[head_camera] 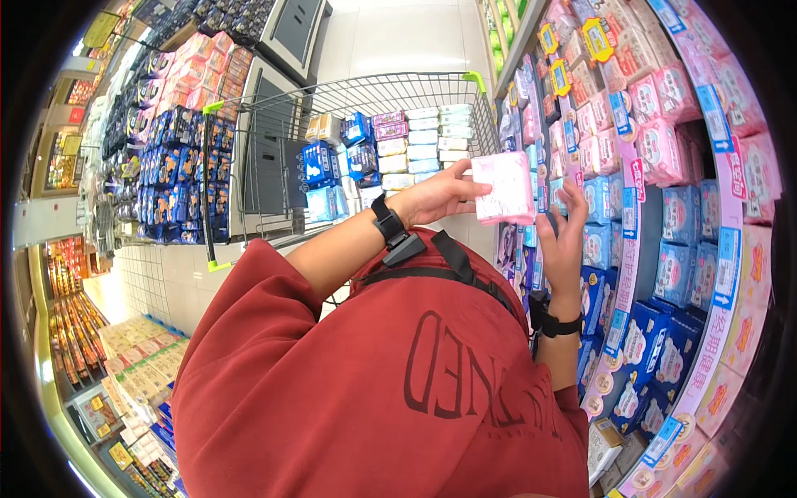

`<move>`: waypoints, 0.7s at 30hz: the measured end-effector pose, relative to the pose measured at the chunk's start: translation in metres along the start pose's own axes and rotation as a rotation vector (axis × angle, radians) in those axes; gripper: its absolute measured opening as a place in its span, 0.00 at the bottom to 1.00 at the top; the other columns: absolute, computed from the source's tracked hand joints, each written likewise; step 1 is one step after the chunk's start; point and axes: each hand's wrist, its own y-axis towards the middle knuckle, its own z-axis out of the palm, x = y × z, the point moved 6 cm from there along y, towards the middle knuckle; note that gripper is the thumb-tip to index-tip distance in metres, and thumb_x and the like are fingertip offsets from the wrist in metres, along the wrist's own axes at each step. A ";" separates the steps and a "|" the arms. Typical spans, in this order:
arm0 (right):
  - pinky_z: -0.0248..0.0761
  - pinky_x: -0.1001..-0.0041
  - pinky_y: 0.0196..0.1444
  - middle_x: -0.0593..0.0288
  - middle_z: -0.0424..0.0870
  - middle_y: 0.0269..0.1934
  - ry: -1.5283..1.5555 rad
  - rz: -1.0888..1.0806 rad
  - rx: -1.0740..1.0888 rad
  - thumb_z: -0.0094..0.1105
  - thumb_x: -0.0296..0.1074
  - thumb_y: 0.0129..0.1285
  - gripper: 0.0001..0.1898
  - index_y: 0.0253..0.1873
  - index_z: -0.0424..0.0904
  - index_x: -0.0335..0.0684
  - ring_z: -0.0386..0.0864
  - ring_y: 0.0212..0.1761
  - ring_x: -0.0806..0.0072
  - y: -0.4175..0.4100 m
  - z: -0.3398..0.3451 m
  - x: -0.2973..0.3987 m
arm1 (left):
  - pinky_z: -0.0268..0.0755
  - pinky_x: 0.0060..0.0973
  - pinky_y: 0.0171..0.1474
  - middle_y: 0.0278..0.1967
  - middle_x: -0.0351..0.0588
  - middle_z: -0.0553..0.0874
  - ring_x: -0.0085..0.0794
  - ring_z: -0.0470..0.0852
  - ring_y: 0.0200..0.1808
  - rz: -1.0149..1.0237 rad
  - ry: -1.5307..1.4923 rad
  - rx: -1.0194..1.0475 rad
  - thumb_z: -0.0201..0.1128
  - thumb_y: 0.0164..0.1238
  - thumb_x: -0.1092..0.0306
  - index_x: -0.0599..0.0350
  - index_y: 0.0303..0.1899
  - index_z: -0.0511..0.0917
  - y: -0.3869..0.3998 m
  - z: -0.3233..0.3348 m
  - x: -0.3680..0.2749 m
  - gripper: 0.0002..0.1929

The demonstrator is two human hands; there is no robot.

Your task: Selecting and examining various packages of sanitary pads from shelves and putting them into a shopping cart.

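Observation:
My left hand (445, 193) grips a pink and white soft package (503, 187) by its left side, fingers behind and thumb on its front. To the right of the package, my right hand (563, 230) is raised with its fingers apart and holds nothing, close to the shelf of pink and blue packages. Beyond my left hand stands a wire shopping cart (373, 84) with light green corner pieces. Stacked packages fill part of it: dark blue packs (320, 163), a light blue pack (327, 203), and columns of white and pastel packs (423, 137).
Shelves on the right hold pink packages (660, 149), light blue packages (679, 267) and dark blue packages (641, 336) behind price strips (632, 211). At the left, a display of stacked dark blue packs (180, 180) stands beside the cart. Cartons (146, 361) are piled at lower left.

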 end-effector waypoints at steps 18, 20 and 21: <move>0.75 0.66 0.64 0.46 0.73 0.68 0.216 0.450 0.106 0.66 0.32 0.74 0.30 0.73 0.58 0.38 0.81 0.62 0.64 0.038 0.039 -0.111 | 0.77 0.35 0.66 0.60 0.51 0.79 0.39 0.84 0.61 0.097 -0.041 -0.646 0.65 0.80 0.57 0.58 0.71 0.61 -0.011 -0.370 0.023 0.30; 0.75 0.67 0.63 0.47 0.74 0.68 0.163 0.516 0.081 0.64 0.32 0.75 0.29 0.73 0.58 0.38 0.81 0.61 0.64 0.033 0.027 -0.126 | 0.77 0.34 0.62 0.58 0.52 0.83 0.37 0.84 0.60 -0.131 0.042 -0.958 0.65 0.79 0.57 0.58 0.69 0.72 -0.065 -0.449 0.049 0.26; 0.75 0.68 0.63 0.47 0.75 0.67 0.152 0.588 0.038 0.62 0.32 0.76 0.28 0.73 0.58 0.38 0.82 0.61 0.63 0.029 0.020 -0.135 | 0.77 0.38 0.62 0.59 0.50 0.85 0.36 0.85 0.58 -0.210 0.185 -1.085 0.67 0.77 0.55 0.56 0.67 0.77 -0.094 -0.472 0.060 0.24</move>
